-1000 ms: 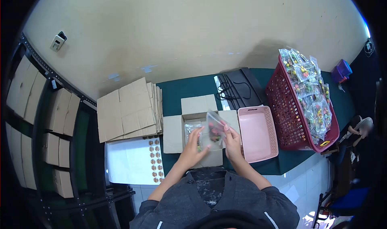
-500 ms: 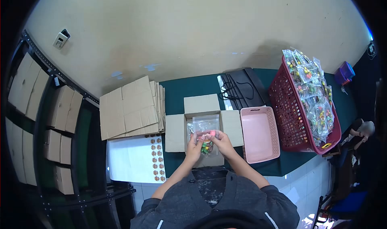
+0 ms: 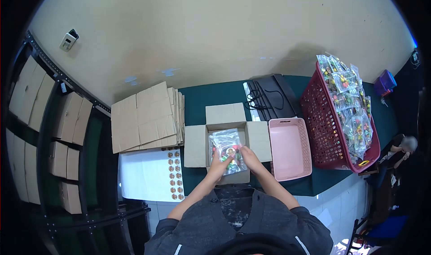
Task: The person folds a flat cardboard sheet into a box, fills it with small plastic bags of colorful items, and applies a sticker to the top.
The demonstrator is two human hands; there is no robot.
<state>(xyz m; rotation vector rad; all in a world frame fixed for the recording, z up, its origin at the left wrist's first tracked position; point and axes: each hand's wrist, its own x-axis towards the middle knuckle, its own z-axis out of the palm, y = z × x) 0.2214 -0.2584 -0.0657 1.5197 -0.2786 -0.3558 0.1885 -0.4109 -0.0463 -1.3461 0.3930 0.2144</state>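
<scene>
Between my hands is a clear zip bag (image 3: 226, 140) with small red, green and yellow pieces inside. A round brown sticker (image 3: 231, 151) shows on its front. My left hand (image 3: 218, 167) grips the bag's lower left side, thumb on top. My right hand (image 3: 251, 159) holds its right edge. The bag lies over an open cardboard box (image 3: 216, 116) whose flaps are folded outward; it hides most of the box's inside.
Left are stacked flat cartons (image 3: 144, 115), a white sheet of round stickers (image 3: 146, 176) and a shelf of boxes (image 3: 66, 160). Right are a pink basket (image 3: 289, 149), a maroon basket (image 3: 324, 129) heaped with filled bags and a black case with cable (image 3: 274, 97). A person (image 3: 402, 149) is far right.
The bag has turned flatter, its front now facing up with the round sticker visible. My hands have moved apart slightly, from pinching at its middle to its sides.
</scene>
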